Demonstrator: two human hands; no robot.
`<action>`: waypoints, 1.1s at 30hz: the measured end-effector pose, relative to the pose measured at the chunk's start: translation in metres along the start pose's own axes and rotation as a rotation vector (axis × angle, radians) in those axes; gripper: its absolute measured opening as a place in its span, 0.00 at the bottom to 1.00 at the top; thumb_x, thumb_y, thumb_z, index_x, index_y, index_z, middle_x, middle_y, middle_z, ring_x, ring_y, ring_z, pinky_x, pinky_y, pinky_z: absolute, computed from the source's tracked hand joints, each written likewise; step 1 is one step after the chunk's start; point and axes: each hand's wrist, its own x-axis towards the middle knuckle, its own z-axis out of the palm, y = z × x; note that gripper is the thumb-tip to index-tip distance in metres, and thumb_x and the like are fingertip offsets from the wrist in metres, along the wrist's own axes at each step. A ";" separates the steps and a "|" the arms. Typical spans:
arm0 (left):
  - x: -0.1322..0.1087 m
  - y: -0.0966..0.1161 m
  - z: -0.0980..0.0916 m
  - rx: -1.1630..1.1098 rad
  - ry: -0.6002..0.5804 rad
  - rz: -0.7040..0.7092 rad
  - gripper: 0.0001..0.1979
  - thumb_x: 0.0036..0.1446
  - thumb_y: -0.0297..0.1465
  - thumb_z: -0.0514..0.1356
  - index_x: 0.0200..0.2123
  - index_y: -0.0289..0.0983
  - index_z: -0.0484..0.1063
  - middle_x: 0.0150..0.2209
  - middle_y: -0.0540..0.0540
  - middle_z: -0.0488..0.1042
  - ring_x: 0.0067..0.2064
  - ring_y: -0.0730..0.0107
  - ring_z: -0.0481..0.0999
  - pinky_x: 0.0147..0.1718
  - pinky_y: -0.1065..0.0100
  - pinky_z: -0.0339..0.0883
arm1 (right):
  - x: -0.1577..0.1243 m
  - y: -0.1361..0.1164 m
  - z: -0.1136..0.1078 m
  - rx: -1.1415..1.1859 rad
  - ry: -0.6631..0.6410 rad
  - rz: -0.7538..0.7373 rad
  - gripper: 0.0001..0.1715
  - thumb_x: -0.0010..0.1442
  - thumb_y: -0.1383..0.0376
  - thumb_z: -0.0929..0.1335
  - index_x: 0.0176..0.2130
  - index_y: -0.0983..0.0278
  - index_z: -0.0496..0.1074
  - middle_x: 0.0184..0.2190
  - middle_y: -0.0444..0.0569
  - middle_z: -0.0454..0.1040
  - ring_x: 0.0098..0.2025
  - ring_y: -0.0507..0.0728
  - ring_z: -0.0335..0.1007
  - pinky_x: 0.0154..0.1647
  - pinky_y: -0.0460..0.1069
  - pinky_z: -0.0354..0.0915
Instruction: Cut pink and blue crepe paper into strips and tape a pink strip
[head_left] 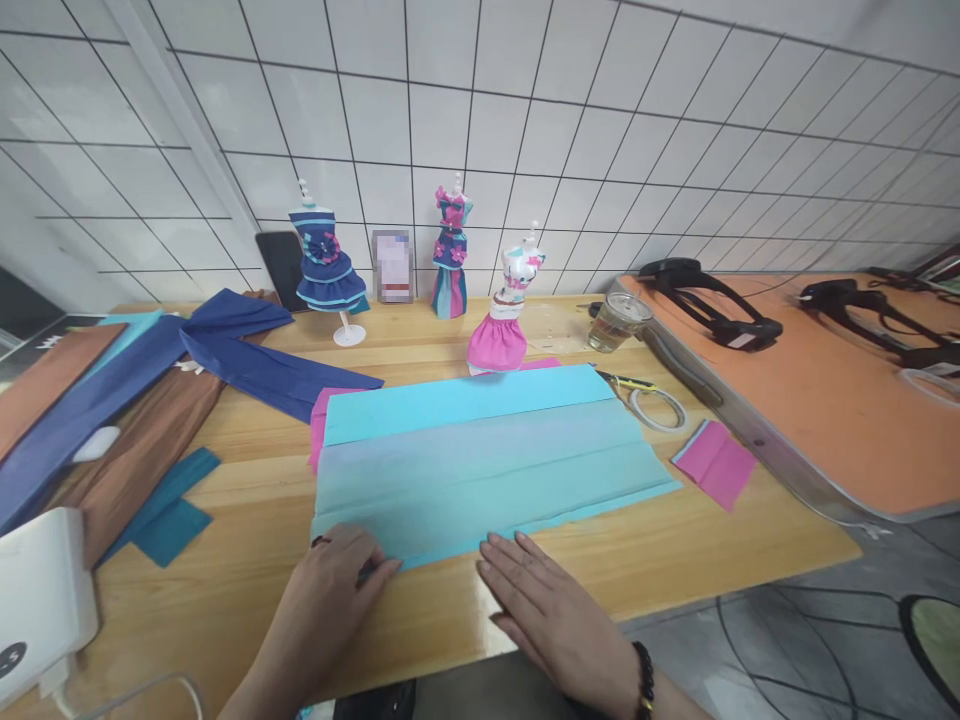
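Note:
A large turquoise crepe paper sheet (480,470) lies spread on the wooden table, with a fold crease and a brighter strip along its far side. My left hand (337,580) rests on its near left corner, fingers curled and thumb along the near edge, closed on the paper there. Flat and open, my right hand (544,605) has its fingertips at the middle of the near edge. Pink paper (321,425) sticks out from under the sheet at the left and far side.
Three small dress forms in a blue dress (326,265), a multicoloured dress (451,250) and a pink skirt (496,342) stand behind. Rightward are a glass (619,320), tape roll (658,410), yellow cutter (630,382) and pink piece (716,463). Blue strips (247,350) and a white device (45,600) lie left.

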 end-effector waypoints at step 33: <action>-0.015 -0.035 -0.003 0.001 0.103 -0.019 0.11 0.54 0.38 0.55 0.23 0.40 0.67 0.26 0.50 0.71 0.32 0.67 0.70 0.33 0.67 0.59 | 0.052 -0.028 0.014 0.145 -0.118 -0.156 0.33 0.61 0.57 0.61 0.60 0.70 0.53 0.62 0.54 0.51 0.64 0.59 0.38 0.63 0.57 0.44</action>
